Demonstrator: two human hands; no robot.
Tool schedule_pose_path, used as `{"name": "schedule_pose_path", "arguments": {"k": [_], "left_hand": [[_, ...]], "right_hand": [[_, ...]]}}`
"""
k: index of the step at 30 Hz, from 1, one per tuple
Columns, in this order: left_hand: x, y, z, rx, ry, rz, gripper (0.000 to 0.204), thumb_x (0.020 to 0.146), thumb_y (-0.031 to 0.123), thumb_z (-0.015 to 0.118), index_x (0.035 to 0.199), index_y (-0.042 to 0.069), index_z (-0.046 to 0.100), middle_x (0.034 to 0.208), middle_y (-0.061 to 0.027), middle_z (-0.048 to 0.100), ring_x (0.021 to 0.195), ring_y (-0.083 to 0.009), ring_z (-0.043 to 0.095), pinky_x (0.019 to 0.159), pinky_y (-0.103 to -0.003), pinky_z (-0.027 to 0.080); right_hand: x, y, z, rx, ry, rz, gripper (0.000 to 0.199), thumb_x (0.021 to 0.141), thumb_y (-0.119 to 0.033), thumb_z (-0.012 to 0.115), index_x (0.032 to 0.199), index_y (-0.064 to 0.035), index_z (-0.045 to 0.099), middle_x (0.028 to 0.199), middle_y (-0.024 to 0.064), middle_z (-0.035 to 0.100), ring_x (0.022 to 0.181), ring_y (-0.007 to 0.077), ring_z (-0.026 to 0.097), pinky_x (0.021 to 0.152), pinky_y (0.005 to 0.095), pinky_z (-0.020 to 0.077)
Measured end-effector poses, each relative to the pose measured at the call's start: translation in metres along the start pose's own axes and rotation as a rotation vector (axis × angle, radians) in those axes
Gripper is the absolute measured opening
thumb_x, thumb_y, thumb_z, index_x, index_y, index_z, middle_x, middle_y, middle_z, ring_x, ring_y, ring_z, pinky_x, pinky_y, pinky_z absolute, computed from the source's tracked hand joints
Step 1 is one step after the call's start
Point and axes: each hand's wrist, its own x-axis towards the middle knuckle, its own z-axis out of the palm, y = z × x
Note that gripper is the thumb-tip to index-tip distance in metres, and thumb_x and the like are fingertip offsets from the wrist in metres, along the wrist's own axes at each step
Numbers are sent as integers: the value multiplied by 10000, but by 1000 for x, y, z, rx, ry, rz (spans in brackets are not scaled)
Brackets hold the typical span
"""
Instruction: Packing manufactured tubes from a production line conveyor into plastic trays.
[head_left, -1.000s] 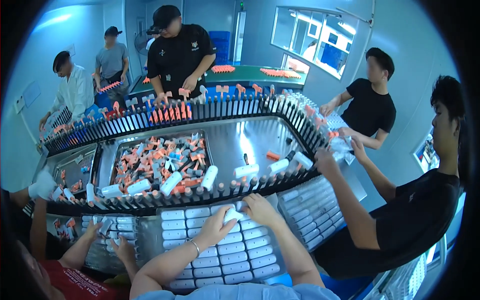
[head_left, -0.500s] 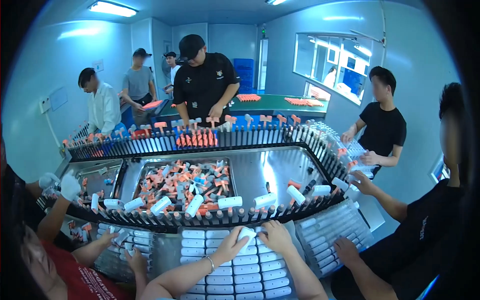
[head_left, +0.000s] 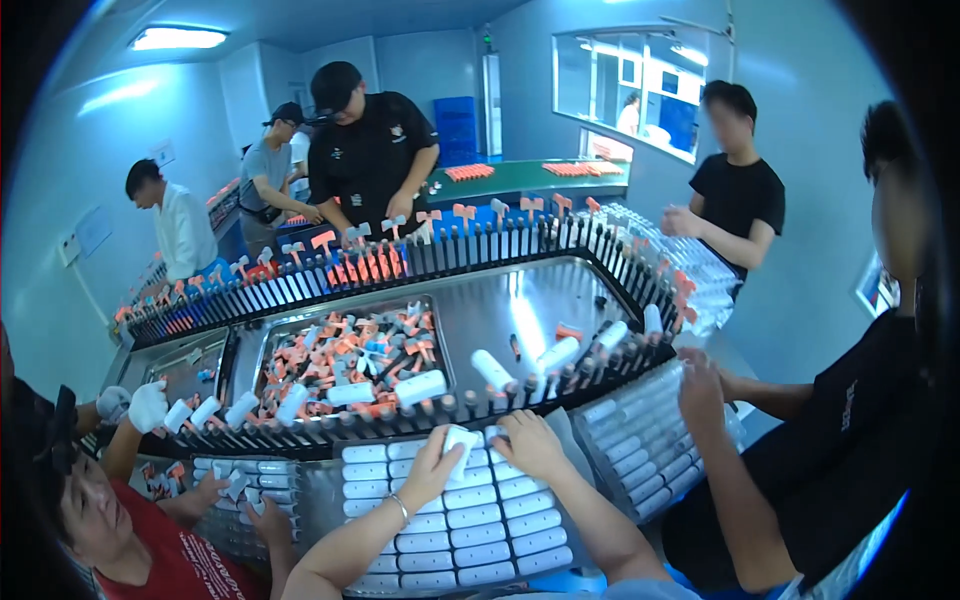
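Observation:
My left hand (head_left: 428, 472), with a bracelet at the wrist, is closed on a folded white cloth (head_left: 459, 455) over the upper part of a tray of white casings (head_left: 478, 520). The casings are long, rounded pieces lying in columns. My right hand (head_left: 530, 445) is at the tray's far edge. Its curled fingers grip the end of a white casing (head_left: 494, 433), which they partly hide. The cloth and that casing are close together. Just beyond both hands runs a row of dark upright posts (head_left: 470, 402), some topped with white casings (head_left: 420, 388).
Inside the ring of posts, a metal tray (head_left: 440, 345) holds a heap of orange, grey and white parts (head_left: 350, 350). Co-workers sit close on both sides, each with a tray (head_left: 640, 440) of casings. Others stand across the line near a green conveyor (head_left: 510, 185).
My view has turned slightly, shifting the scene. The casings on the posts sit at different places along the line. The right-hand neighbour's near hand has risen off their tray. My hands keep their grip.

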Motion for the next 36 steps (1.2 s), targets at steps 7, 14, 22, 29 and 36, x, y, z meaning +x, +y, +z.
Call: {"name": "schedule_pose_path", "arguments": {"k": [7, 14, 22, 29, 36], "left_hand": [[1, 21, 14, -24, 1, -30, 294, 924, 171, 519, 1169, 22, 453, 868, -92, 633, 773, -129, 608, 667, -263, 470], [1, 26, 14, -55, -6, -92, 304, 922, 182, 525, 1173, 26, 454, 861, -88, 633, 765, -145, 628, 652, -262, 478], [8, 17, 13, -50, 40, -38, 311, 913, 204, 547, 1150, 20, 463, 861, -118, 609, 745, -165, 610, 645, -278, 462], [4, 4, 12, 23, 75, 5, 322, 900, 212, 559, 1148, 25, 472, 882, -123, 597, 768, -184, 605, 674, -305, 458], [4, 23, 15, -126, 24, -100, 293, 916, 164, 535, 1162, 21, 465, 881, -79, 627, 776, -129, 623, 663, -257, 478]], "right_hand": [[-8, 12, -5, 21, 1, 13, 284, 820, -267, 599, 949, -15, 614, 937, 148, 599, 946, 297, 558, 841, 401, 438], [-6, 13, -6, 64, 40, -11, 242, 815, -237, 606, 920, -20, 605, 906, 141, 594, 916, 301, 561, 821, 402, 436], [0, 10, -10, 86, 7, 6, 274, 799, -218, 627, 966, -1, 613, 920, 155, 596, 927, 317, 550, 805, 416, 433], [-4, 9, -6, 50, -24, -14, 289, 814, -236, 607, 978, 2, 597, 922, 158, 596, 923, 315, 554, 797, 418, 433], [-5, 7, -13, 125, 36, -22, 304, 827, -215, 612, 1030, 8, 571, 989, 162, 578, 947, 319, 536, 835, 406, 435]]}}
